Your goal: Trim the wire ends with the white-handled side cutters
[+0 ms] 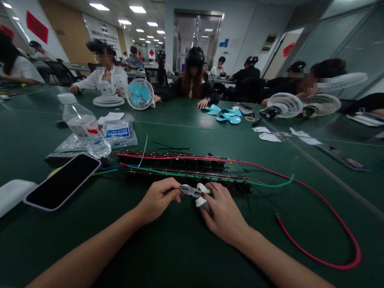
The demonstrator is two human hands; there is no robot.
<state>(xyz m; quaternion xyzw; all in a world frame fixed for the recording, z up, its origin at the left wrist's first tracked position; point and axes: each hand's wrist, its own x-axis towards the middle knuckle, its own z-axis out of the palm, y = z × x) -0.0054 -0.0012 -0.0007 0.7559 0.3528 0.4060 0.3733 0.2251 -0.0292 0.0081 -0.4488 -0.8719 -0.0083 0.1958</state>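
My right hand [225, 214] is wrapped round the grey and white handles of a pair of pliers [189, 191], whose metal jaws point left. Close to the jaw tip, the thumb and fingers of my left hand [159, 200] are pinched together; what they hold is too small to make out. Just beyond both hands lie two long black strips [177, 161] with copper-coloured wires along them. A red wire [324, 196] runs over the far strip and loops round to the right. A green wire [270, 185] follows the near strip, and a white cable tie [145, 148] sticks up on the left.
A phone [63, 182], a water bottle [85, 128] and a plastic packet [120, 132] are at left. Across the green table are fans [140, 94], blue fan blades [229, 116] and paper scraps [268, 136]. A co-worker's hand [204, 103] rests on the far side.
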